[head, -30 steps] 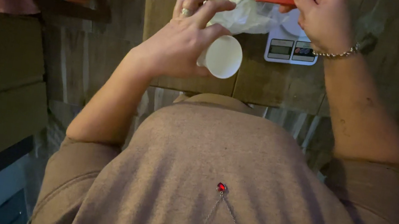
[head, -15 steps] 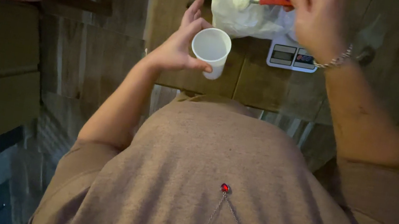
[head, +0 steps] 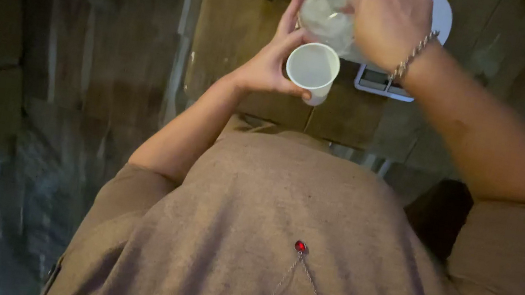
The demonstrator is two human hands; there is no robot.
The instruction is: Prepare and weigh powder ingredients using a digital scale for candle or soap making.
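A wooden table (head: 240,19) is bearing a white kitchen scale (head: 383,82). Above it the right hand (head: 389,21) is clenching a soft, crinkly plastic bag (head: 328,8). The left hand (head: 268,65) is grasping a light, crushable paper cup (head: 312,70) by its wall, best gripped gently.

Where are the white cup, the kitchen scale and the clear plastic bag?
white cup (head: 312,67): head view, inside of its open mouth.
kitchen scale (head: 383,84): head view, front panel below the bag.
clear plastic bag (head: 329,5): head view, crumpled left side.
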